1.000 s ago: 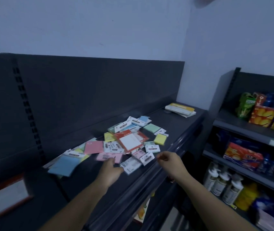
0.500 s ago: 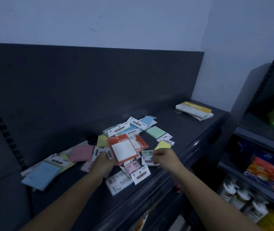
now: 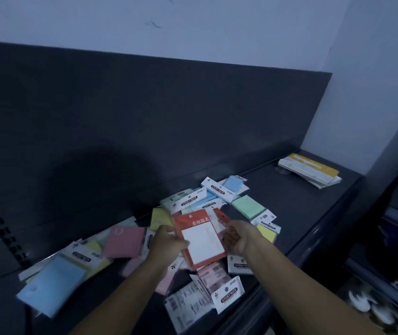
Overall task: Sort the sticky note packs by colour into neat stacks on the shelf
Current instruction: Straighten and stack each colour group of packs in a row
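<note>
On the shelf [image 3: 297, 213], amid the pile, both hands have come in on one red pack [image 3: 201, 240].
Head view: half a second back they worked apart over the loose sticky note packs [image 3: 248, 206]; now the left hand [image 3: 166, 243] pinches the red pack's left edge, fingers curled round it, so sorting likely starts with red (no neat stack shows yet); the right hand [image 3: 237, 238] curls beside the right edge, grip impossible to tell; packs under the forearms are hidden; the blue pack [image 3: 51, 284] is blurred.

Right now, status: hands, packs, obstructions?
Left hand grips red pack. Right hand at its right edge, grip unclear. Other packs lie mixed, unsorted on shelf.
</note>
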Demonstrator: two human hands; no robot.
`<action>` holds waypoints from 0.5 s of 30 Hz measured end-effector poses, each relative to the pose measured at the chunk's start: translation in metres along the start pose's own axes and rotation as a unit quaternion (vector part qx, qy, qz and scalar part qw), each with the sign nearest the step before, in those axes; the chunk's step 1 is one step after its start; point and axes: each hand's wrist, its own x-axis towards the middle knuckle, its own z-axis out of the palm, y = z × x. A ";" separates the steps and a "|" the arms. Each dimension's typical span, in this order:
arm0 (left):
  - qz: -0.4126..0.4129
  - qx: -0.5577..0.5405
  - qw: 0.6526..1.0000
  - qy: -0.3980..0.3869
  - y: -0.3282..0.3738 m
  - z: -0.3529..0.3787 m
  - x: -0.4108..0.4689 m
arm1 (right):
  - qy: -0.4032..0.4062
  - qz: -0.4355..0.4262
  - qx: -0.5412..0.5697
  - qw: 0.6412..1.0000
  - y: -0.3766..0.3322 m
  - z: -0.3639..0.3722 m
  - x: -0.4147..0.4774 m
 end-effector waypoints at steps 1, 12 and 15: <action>0.009 -0.014 1.000 -0.008 -0.001 0.001 0.000 | 0.005 -0.007 -0.002 1.000 0.000 0.003 0.002; 0.018 -0.169 0.984 0.048 -0.001 -0.025 -0.016 | -0.040 -0.041 -0.051 0.997 0.007 0.031 -0.001; 0.013 -0.211 0.972 0.099 -0.007 -0.038 -0.025 | -0.043 -0.044 -0.027 0.998 0.008 0.022 -0.006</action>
